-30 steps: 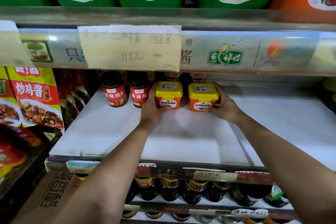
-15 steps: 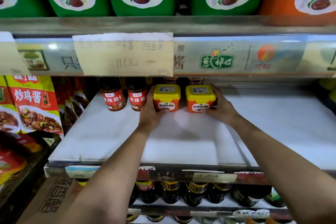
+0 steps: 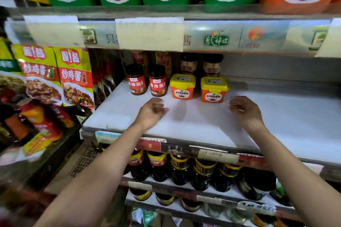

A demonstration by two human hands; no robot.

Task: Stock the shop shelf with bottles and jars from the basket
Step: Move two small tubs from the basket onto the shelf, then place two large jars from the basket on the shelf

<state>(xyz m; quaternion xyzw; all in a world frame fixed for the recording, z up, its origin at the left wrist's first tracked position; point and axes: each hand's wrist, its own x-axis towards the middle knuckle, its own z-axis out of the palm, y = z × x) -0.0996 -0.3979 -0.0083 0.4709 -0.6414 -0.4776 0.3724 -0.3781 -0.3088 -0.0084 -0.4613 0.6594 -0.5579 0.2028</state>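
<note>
Already two tubs (image 3: 182,86) stand beside two jars (image 3: 137,83) at mid-frame, left hand (image 3: 151,110) and right hand (image 3: 244,110) loosely curled and empty, with room on the shelf (image 3: 286,116) at right, likely for more.

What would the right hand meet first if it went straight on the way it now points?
Probably the right orange tub; the right hand, empty, points at it across the shelf, though depth is unclear.
</note>
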